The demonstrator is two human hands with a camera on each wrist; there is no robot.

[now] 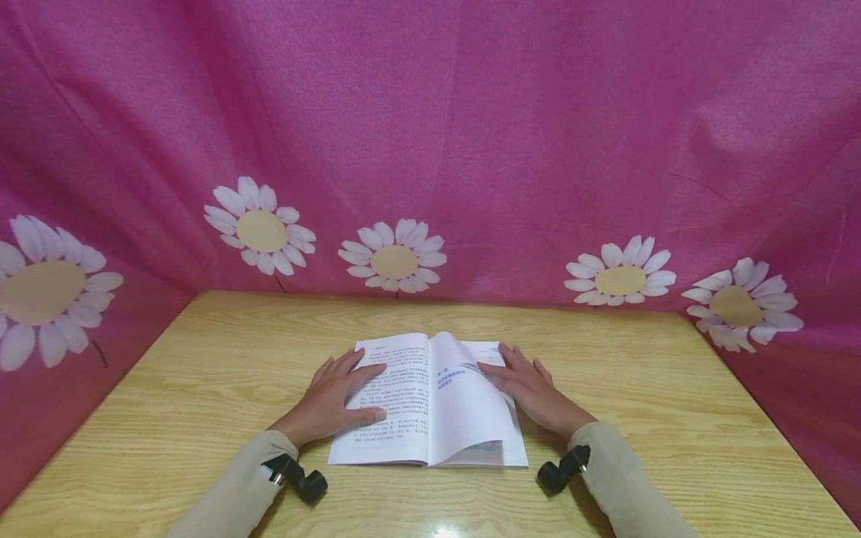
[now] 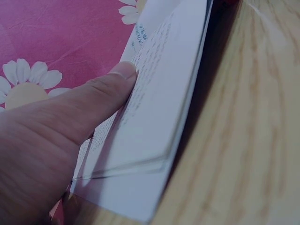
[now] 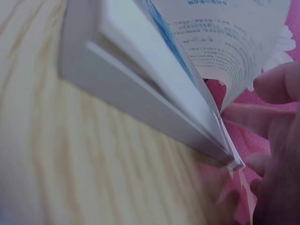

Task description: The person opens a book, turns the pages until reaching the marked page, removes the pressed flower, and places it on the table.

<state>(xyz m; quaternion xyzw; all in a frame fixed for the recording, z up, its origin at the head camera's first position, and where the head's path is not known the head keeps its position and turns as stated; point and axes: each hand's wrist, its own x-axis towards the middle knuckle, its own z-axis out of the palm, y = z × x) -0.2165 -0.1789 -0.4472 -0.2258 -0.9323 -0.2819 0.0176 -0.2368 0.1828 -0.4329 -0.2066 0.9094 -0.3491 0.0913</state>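
An open book [image 1: 393, 407] lies on the wooden table, with printed text on its left page. My left hand [image 1: 329, 403] rests on that page's outer part, fingers spread; the left wrist view shows its thumb [image 2: 105, 93] lying straight across the paper. On the right side, a page [image 1: 464, 415] with a blue heading stands partly lifted and curled, its lower corner off the sheets beneath. My right hand [image 1: 538, 392] is at the book's right edge, fingers extended. In the right wrist view, a fingertip [image 3: 239, 117] touches the raised page's edge, while the thumb [image 3: 276, 84] appears apart from it.
The wooden table [image 1: 222, 359] extends around the book on all sides. A pink cloth [image 1: 457, 149] with large white flowers hangs behind and beside it. Each wrist wears a black camera mount, one on the left sleeve [image 1: 306, 482] and one on the right [image 1: 561, 471].
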